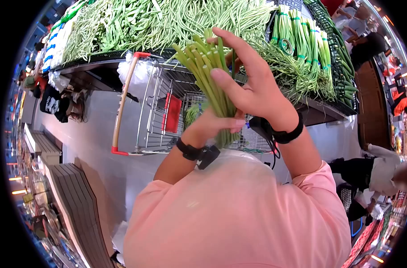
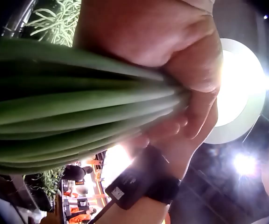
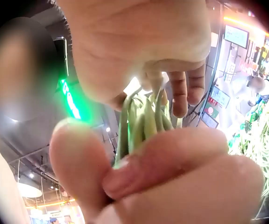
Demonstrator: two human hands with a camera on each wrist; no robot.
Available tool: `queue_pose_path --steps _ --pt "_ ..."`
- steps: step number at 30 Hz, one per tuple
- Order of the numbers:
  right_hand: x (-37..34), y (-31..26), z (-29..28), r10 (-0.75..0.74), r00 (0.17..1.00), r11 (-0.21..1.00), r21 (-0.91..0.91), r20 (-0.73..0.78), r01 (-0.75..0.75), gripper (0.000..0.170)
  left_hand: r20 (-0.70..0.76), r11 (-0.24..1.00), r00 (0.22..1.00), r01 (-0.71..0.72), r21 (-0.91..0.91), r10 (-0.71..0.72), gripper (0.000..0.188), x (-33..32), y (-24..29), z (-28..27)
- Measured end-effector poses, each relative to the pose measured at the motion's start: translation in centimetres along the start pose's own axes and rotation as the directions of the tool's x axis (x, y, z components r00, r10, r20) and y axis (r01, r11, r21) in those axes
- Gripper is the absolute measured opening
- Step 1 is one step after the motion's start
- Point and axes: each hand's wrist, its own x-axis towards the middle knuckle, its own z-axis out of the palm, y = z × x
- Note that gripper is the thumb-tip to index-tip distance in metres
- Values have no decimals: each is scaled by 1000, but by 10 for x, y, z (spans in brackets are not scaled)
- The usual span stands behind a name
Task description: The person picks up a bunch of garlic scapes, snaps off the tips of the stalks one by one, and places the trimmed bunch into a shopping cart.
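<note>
A bunch of thick green stems with pale cut ends [image 1: 206, 67] stands upright and slightly tilted in front of the person's chest. My left hand [image 1: 208, 127] grips it low down, with fingers and thumb wrapped round the stems. The smooth stalks [image 2: 78, 109] fill much of the left wrist view, running into that grip. Up at the cut ends, my right hand [image 1: 250, 85] is spread beside the bunch, its thumb by the stems and its forefinger reaching over the top. In the right wrist view its fingers [image 3: 179, 95] hang fairly straight past the stem tops.
A metal shopping cart [image 1: 152, 111] with a red panel stands under the hands, some greens inside. Beyond it, long beans [image 1: 167, 27] cover a display, with tied bundles of green stalks [image 1: 301, 35] at right. Another person [image 1: 369, 174] is at the right.
</note>
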Motion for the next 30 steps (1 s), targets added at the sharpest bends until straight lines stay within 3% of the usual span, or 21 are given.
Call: queue_pose_path --steps 4,7,10,13,16,19,20,23,24,30 --pt "4 -8 20 53 993 993 -95 -101 -63 66 94 999 995 28 -37 -25 47 -5 14 -19" --pt "3 -3 29 -42 995 981 -195 -85 25 63 125 988 989 91 -128 -75 37 -11 20 -24" --pt "4 -7 33 39 996 983 -173 -78 -53 60 202 977 976 121 -177 -85 30 -15 30 -26" --pt "10 -11 33 -144 977 934 -348 -158 82 68 229 971 970 125 -205 -76 27 -18 32 -31" --pt "-6 -26 39 39 951 962 -246 -308 -119 80 176 966 982 115 -232 -75 27 -20 39 -35" --pt "-18 -40 54 411 897 909 150 -164 -389 85 70 971 995 84 -224 -70 30 -17 42 -34" --pt "-20 -48 53 509 860 850 178 -39 -495 78 6 978 997 71 -197 -71 28 -17 45 -24" --pt "-22 -55 50 492 870 863 -148 31 -483 70 14 980 995 104 -172 -103 29 -15 40 -19" --pt "-29 -49 53 376 926 889 -271 -29 -369 62 33 980 994 113 -166 -109 30 -14 35 -18" --pt "-43 -34 36 94 993 905 -409 -71 -115 61 53 988 990 136 -79 -132 32 -10 6 -16"
